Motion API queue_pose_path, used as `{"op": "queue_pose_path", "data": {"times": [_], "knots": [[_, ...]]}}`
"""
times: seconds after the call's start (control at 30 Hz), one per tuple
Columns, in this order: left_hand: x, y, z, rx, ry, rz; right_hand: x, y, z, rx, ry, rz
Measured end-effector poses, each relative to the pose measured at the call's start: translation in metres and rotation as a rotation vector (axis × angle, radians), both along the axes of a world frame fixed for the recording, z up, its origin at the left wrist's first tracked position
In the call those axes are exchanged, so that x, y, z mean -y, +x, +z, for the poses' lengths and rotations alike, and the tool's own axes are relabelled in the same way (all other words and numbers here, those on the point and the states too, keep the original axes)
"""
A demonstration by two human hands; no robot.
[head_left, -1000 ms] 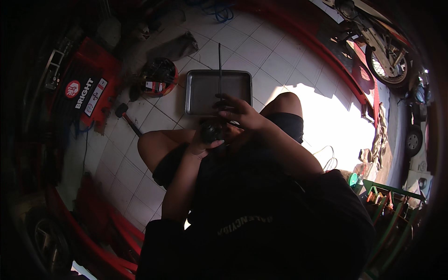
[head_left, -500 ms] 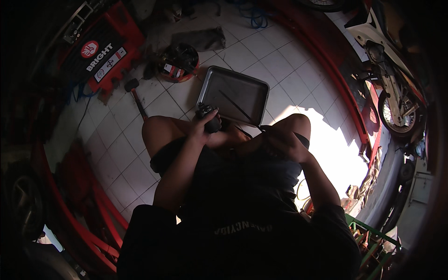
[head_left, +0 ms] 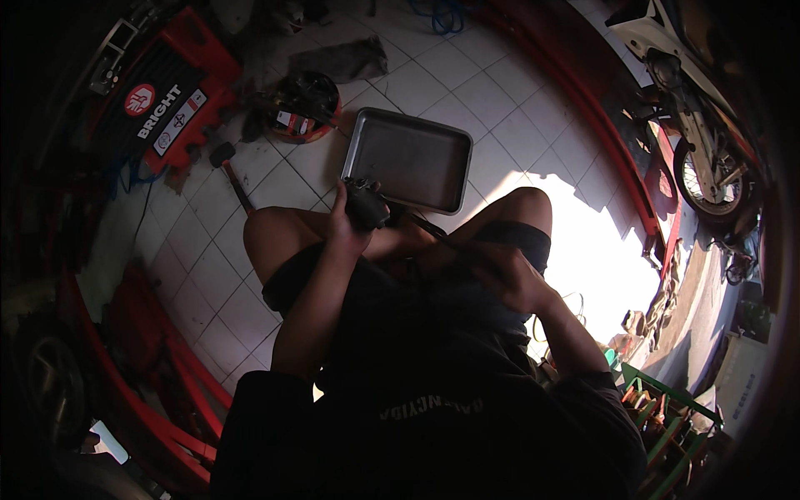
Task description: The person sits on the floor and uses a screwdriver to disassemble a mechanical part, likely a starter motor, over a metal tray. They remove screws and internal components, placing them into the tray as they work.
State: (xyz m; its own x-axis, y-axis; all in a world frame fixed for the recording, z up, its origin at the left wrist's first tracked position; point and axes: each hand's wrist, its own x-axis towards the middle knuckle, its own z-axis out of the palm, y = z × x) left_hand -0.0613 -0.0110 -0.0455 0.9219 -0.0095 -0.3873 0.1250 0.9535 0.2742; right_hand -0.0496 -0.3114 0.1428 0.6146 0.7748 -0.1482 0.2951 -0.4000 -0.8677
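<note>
My left hand (head_left: 345,232) is closed round a dark, roughly cylindrical machine part (head_left: 367,208), held above my crossed legs just at the near left corner of a shallow metal tray (head_left: 414,121). Small fittings show at the part's upper end; its exact kind is too dark to tell. My right hand (head_left: 510,277), over my right thigh, grips a long, thin, dark rod-like tool (head_left: 435,229). The tool slants up and left toward the part, its tip close to it; whether they touch is unclear. Shadow hides most of the right fingers.
A hammer (head_left: 231,177) lies on the tiles beyond my left knee. Behind it stand a round red-rimmed container (head_left: 327,119) and a dark cloth-like piece (head_left: 340,61). Red frames (head_left: 583,108) run along both sides. A motorcycle (head_left: 708,158) stands at far right, a green rack (head_left: 667,392) at lower right.
The tool in my right hand has swung from over the tray toward the machine part. My left hand has tilted the part. The view has shifted slightly.
</note>
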Motion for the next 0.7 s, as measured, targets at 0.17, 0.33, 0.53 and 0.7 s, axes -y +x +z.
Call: {"op": "queue_pose_path", "data": {"times": [0.17,0.33,0.53,0.7], "knots": [[0.002,-0.004,-0.001,-0.009,-0.284,0.008,-0.01,-0.012,-0.023,0.022,0.09,-0.023],[0.001,-0.003,0.0,-0.097,-0.334,0.039,-0.024,-0.013,-0.027,0.007,0.065,-0.016],[0.0,-0.004,-0.01,-0.045,-0.314,0.033,-0.031,-0.011,-0.026,-0.003,-0.003,0.014],[0.001,-0.004,-0.009,-0.034,-0.27,0.015,-0.033,-0.012,-0.021,-0.02,-0.05,0.03]]}}
